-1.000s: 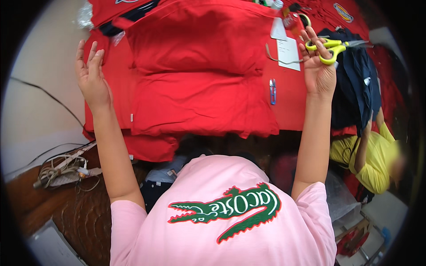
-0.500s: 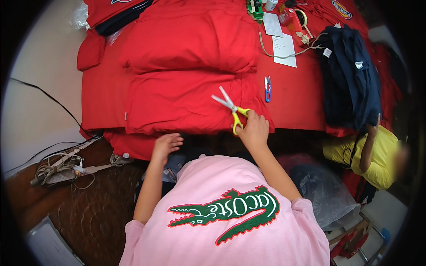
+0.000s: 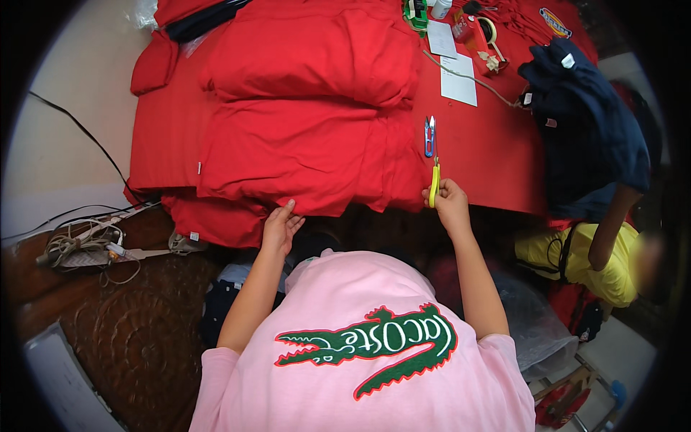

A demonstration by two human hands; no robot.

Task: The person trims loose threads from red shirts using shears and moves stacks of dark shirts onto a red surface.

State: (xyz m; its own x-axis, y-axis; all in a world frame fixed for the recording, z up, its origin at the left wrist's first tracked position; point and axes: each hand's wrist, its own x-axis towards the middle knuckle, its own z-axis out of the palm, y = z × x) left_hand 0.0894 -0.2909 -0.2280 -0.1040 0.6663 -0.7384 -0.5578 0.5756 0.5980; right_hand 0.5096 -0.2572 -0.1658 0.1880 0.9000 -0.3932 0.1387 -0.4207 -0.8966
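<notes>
In my right hand [image 3: 451, 204] is a pair of yellow-handled scissors [image 3: 435, 186], seen nearly edge-on with the tip pointing away from me. It hovers by the right front corner of a folded red garment [image 3: 288, 155]. My left hand [image 3: 282, 229] is at that garment's front edge, fingers apart; whether they touch the cloth I cannot tell. Just beyond the scissors lie blue-handled thread snips [image 3: 430, 140] on the red-covered table [image 3: 489, 155].
Another thick red fold [image 3: 309, 54] lies farther back. At right, a co-worker in yellow [image 3: 612, 259] handles a navy garment [image 3: 586, 122]. Papers [image 3: 458, 79], a tape dispenser [image 3: 484, 43] and a cord stand at the back right. Tangled cables [image 3: 90, 241] lie at left.
My right hand has swung right with the scissors, whose spread blades no longer show over the red cloth. My left hand has come slightly up to the cloth's edge. The co-worker's navy garment has shifted.
</notes>
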